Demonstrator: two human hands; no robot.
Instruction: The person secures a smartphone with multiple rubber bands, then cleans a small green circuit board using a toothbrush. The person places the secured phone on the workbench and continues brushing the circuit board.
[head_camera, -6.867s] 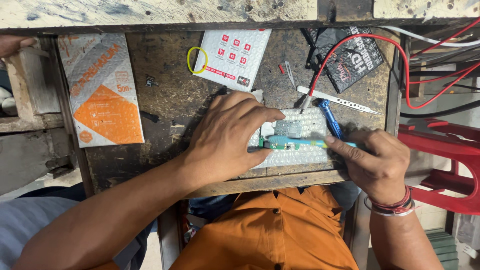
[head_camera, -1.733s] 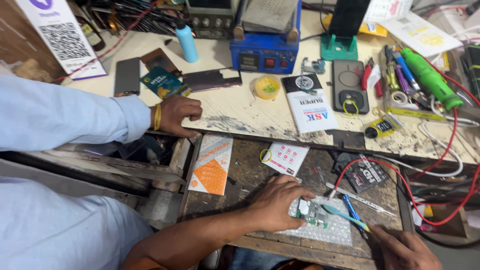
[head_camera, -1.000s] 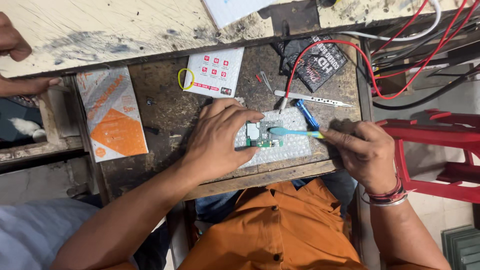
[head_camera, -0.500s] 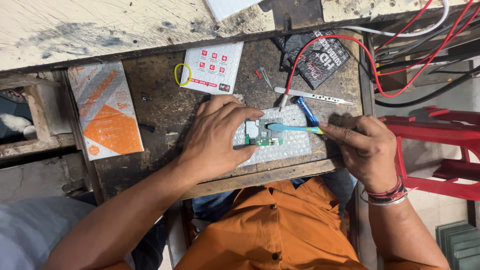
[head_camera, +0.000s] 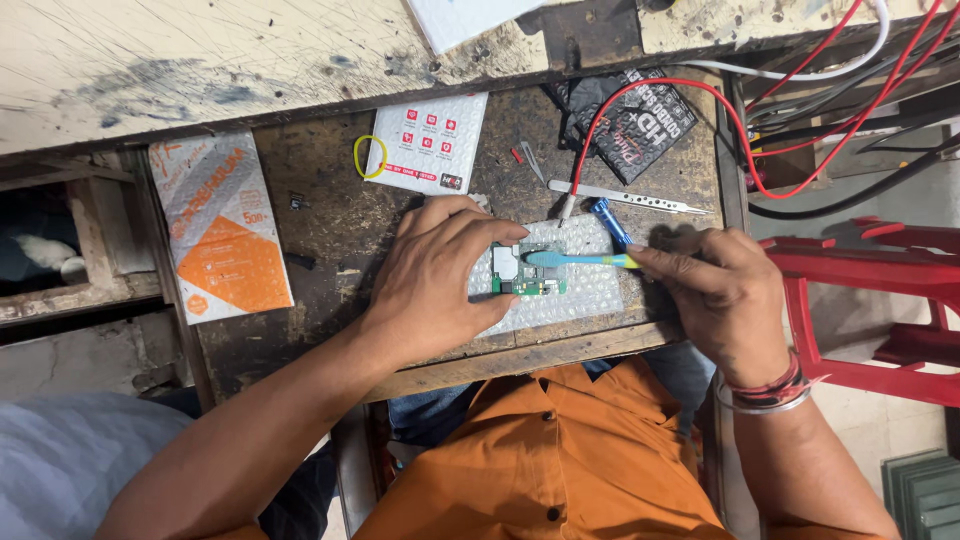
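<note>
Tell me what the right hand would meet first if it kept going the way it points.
The right hand points left along its brush, so probably the circuit board, then the left hand; depth is unclear.

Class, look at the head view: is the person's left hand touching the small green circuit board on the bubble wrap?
Touching. The head view shows the left hand with fingertips pressed on the circuit board's left edge, no gap between.

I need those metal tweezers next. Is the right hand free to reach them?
Probably not at once: the right hand holds a brush. The tweezers lie uncovered just beyond it.
</note>
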